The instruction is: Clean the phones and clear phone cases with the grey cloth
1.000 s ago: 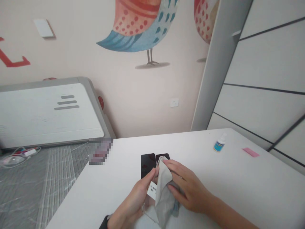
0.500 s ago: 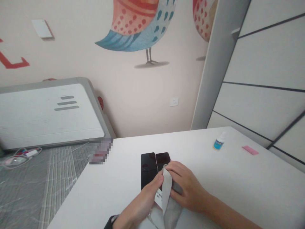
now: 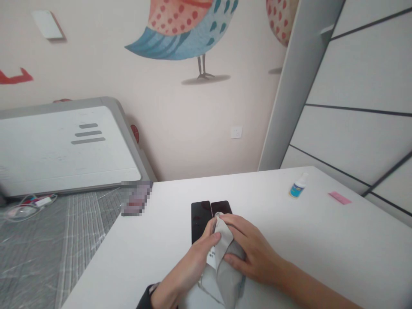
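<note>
A soft grey cloth is bunched between both hands over the near part of the table. My left hand pinches its upper left edge, thumb on top. On the other side, my right hand curls its fingers around the folded cloth. A white label with dark print shows beside the left thumb. Something thin, clear and wire-like pokes out below; its kind is unclear. Two dark phone-like slabs, a left one and a right one, lie side by side just beyond, partly covered by the hands.
The white table carries a small white bottle with a blue label and a pink strip at the right. A blurred-out item is at the left edge. A white panel with a grey frame stands behind.
The view has tipped slightly downward. My left thumb now lies across the cloth's front fold, and the cloth's top has shifted a little left. Both hands keep their grip.
</note>
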The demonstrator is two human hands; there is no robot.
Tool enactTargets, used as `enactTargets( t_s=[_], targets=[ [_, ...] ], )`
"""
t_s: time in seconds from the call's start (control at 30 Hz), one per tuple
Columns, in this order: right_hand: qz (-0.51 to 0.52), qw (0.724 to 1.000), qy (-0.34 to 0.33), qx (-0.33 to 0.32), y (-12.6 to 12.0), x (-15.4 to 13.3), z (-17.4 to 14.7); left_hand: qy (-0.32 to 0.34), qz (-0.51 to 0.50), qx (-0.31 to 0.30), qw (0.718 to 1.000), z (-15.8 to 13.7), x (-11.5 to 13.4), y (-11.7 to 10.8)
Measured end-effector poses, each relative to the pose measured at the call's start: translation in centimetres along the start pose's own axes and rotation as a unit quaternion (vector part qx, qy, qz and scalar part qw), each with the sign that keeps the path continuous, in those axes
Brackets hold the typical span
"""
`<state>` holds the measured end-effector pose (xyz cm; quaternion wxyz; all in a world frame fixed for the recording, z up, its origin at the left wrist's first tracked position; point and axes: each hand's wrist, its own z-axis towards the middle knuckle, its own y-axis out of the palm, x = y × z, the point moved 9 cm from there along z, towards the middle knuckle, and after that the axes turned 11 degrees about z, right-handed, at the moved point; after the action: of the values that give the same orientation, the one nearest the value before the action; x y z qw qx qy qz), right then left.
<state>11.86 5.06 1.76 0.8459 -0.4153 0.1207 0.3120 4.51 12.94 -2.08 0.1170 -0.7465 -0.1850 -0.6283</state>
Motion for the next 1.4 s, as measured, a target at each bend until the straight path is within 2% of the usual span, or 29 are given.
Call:
enactTargets(
  t_s=[0.1,0.2,0.3,0.4,0.53,0.63,0.77,0.87,0.93,1.03,1.17,1.27,1.4],
  targets=[
    [0.01,1.0,-0.003,0.015,-0.2,0.0,-0.1,-0.011,-0.008,-0.018,1.0,-0.3,-0.4,0.6],
    [0.018,1.0,-0.005,0.019,-0.2,0.1,0.1,-0.022,-0.017,0.001,1.0,-0.5,-0.4,0.7],
    [0.003,1.0,-0.01,-0.007,0.4,-0.2,0.3,-0.001,-0.053,0.079,0.995,-0.4,0.6,-0.4],
    [-0.008,0.997,-0.036,-0.063,1.7,-1.5,0.3,0.014,-0.129,0.173,0.976,-0.4,1.1,-2.0],
    [-0.002,0.992,-0.06,-0.114,3.3,-3.2,0.1,-0.011,-0.216,0.216,0.952,-0.4,0.7,-2.7],
    [-0.018,0.992,-0.054,-0.111,3.4,-2.9,0.0,0.014,-0.173,0.207,0.963,-0.5,1.4,-2.7],
    [-0.071,0.995,0.024,-0.064,2.3,-0.5,0.2,0.025,-0.09,0.135,0.987,-0.2,1.3,-0.9],
    [-0.084,0.993,0.063,-0.049,1.9,0.2,0.3,0.037,-0.06,0.144,0.987,-0.1,1.2,-0.5],
    [-0.068,0.993,0.069,-0.059,2.2,-0.2,0.3,0.042,-0.075,0.183,0.979,-0.3,1.3,-1.0],
    [-0.028,0.994,0.052,-0.091,3.3,-1.6,0.0,0.022,-0.158,0.224,0.961,-0.6,1.3,-2.0],
    [0.011,0.991,0.008,-0.132,4.9,-3.7,-0.6,0.07,-0.243,0.251,0.934,-1.0,2.6,-3.4],
    [-0.002,0.991,0.013,-0.135,5.4,-3.7,-0.9,0.07,-0.255,0.244,0.933,-0.8,2.5,-3.4],
    [-0.06,0.99,0.077,-0.103,5.3,-1.7,-1.0,0.005,-0.222,0.193,0.956,-0.4,1.2,-1.7]
  ],
)
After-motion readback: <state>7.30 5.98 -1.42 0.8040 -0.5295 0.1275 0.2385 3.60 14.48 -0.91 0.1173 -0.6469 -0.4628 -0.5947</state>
